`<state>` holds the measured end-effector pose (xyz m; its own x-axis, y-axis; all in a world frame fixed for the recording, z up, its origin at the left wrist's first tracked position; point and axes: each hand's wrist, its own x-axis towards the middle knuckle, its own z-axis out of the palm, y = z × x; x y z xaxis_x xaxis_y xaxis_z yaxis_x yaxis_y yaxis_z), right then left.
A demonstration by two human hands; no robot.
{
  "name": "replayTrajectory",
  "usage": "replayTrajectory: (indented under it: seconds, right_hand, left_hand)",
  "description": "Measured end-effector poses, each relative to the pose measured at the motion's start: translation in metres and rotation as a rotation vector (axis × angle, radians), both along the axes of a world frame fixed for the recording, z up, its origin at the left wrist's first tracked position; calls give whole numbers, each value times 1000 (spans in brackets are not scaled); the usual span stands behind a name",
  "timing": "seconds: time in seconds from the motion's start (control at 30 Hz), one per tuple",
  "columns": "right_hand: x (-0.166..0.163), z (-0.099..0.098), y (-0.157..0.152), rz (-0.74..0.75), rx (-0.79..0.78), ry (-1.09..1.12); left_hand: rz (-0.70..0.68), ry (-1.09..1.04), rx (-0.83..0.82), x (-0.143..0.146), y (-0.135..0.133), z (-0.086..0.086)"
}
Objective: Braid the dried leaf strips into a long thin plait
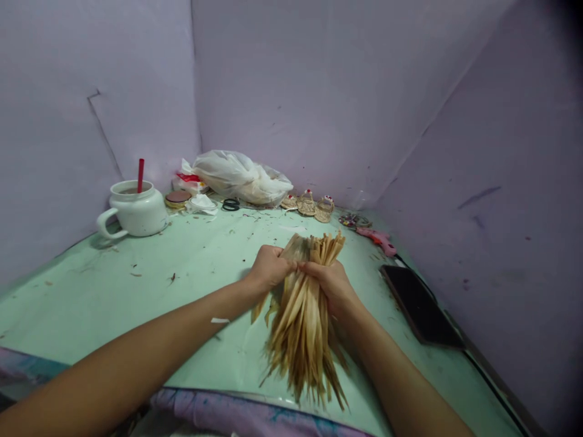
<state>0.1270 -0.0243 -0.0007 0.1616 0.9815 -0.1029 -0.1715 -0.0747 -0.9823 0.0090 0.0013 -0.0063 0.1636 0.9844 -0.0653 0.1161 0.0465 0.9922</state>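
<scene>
A bundle of dried, straw-coloured leaf strips (307, 328) is gripped in both hands over the pale green table, its loose ends fanning toward the front edge. My left hand (272, 267) is closed around the left side of the bundle near its top, where a duller, greyish part shows. On the other side my right hand (331, 280) wraps the strips, its thumb lying across them and meeting the left thumb. The fingers underneath are hidden by the strips.
A white mug (139, 209) with a red stick stands at back left. Along the back lie black-handled scissors (231, 204), a white plastic bag (243, 176) and small woven pieces (314, 206). At right are a pink glue gun (378, 238) and a dark phone or tablet (421, 306) with a cable.
</scene>
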Motion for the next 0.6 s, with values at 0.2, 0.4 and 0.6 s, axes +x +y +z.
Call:
replayTrajectory:
  seconds: [0.2, 0.4, 0.6]
  right_hand:
    - [4, 0, 1, 113, -29, 124]
    - [5, -2, 2, 148, 0, 110]
    - [4, -1, 3, 70, 32, -81]
  left_hand:
    - [-67, -45, -23, -10, 2, 10]
    - [-123, -5, 31, -10, 1, 12]
    - [-80, 194, 58, -9, 0, 13]
